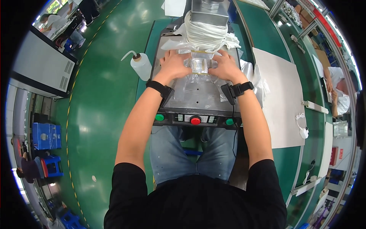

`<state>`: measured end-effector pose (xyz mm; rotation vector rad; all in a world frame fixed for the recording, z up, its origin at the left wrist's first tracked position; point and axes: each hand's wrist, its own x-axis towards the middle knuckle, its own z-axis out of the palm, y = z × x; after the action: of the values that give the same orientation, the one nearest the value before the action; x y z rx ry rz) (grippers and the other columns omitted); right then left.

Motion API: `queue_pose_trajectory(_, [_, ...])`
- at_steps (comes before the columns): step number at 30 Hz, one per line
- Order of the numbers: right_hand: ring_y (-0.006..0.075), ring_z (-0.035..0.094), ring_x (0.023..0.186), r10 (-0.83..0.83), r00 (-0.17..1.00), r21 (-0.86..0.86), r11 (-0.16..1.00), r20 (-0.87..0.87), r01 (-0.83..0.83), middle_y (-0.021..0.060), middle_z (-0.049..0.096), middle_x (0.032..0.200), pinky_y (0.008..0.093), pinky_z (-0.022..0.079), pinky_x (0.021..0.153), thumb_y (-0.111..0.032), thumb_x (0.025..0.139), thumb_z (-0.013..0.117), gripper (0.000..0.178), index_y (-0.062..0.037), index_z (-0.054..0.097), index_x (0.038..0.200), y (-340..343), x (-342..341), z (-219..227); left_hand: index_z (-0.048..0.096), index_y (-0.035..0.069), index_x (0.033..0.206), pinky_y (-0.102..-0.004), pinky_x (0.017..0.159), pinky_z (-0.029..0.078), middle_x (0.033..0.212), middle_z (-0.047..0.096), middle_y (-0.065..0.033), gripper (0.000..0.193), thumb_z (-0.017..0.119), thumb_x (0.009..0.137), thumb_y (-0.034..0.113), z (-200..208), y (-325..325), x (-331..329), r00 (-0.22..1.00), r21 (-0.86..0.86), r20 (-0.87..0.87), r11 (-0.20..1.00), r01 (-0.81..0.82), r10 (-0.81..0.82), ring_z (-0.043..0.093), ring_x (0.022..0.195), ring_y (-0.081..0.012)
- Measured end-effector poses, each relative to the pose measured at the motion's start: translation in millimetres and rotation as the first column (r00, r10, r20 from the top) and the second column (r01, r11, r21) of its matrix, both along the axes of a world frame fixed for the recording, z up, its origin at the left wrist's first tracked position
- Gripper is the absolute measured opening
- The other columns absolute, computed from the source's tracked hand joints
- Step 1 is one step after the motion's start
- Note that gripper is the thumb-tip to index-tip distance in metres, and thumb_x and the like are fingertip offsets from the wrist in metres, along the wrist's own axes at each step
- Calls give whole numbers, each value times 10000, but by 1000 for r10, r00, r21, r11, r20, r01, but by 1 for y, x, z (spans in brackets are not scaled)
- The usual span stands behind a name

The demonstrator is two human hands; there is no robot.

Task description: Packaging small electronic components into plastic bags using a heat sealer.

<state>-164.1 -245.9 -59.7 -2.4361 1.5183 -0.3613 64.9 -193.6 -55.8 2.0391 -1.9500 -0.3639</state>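
Packet (199,65), clear and shiny, lies towards twelve o'clock on the metal plate (183,100), at six o'clock from the cloth-wrapped block (206,35); it looks light, thin and slick, probably quick to crease or slide, so its side edges, at three and nine o'clock, seem the best hold; left hand (175,65) sits at nine, right hand (226,68) at three, fingers bent, thumbs near those edges; whether they pinch it, I cannot tell.

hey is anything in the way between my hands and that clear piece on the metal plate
Nothing visible is in the way: the clear piece lies between your left hand and right hand, with a thumb close at each side of it. Whether the thumbs touch it, I can't tell.
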Motion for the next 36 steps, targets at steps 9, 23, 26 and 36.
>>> queue_pose_trajectory(9, [338, 498, 1373, 157, 988, 409, 902, -11, -139, 207, 482, 1518, 382, 421, 1127, -341, 710, 847, 746, -52, 635, 1364, -39, -3, 28, 674, 192, 1366, -458, 1139, 382, 1484, 541, -201, 798, 841, 628, 445, 33, -26, 20, 991, 325, -26, 936, 135, -134, 493, 1374, -373])
queue_pose_trajectory(23, [382, 537, 1288, 278, 881, 73, 942, 384, -329, 204, 604, 1313, 410, 453, 1076, -369, 712, 862, 678, -26, 662, 1262, -41, -30, -8, 597, 1, 1362, -376, 1026, 486, 1286, 660, -213, 840, 892, 678, 388, 9, -19, 42, 855, -30, -350, 917, 398, -382, 633, 1192, -313])
queue_pose_trajectory(26, [395, 528, 1284, 389, 837, 71, 892, 385, -447, 217, 582, 1323, 424, 450, 1079, -375, 705, 866, 727, 2, 637, 1283, -33, -27, 6, 624, 1, 1325, -379, 984, 505, 1267, 669, -201, 817, 900, 660, 389, 5, -18, 40, 841, 15, -404, 917, 400, -360, 657, 1133, -314])
queue_pose_trajectory(36, [369, 411, 1424, 348, 896, 197, 892, 275, -407, 235, 494, 1492, 407, 360, 1162, -330, 681, 904, 992, 43, 443, 1477, -23, -12, 11, 673, 24, 1278, -408, 957, 526, 1245, 681, -196, 828, 905, 598, 437, -1, -20, 32, 885, -14, -281, 924, 382, -370, 666, 1114, -340])
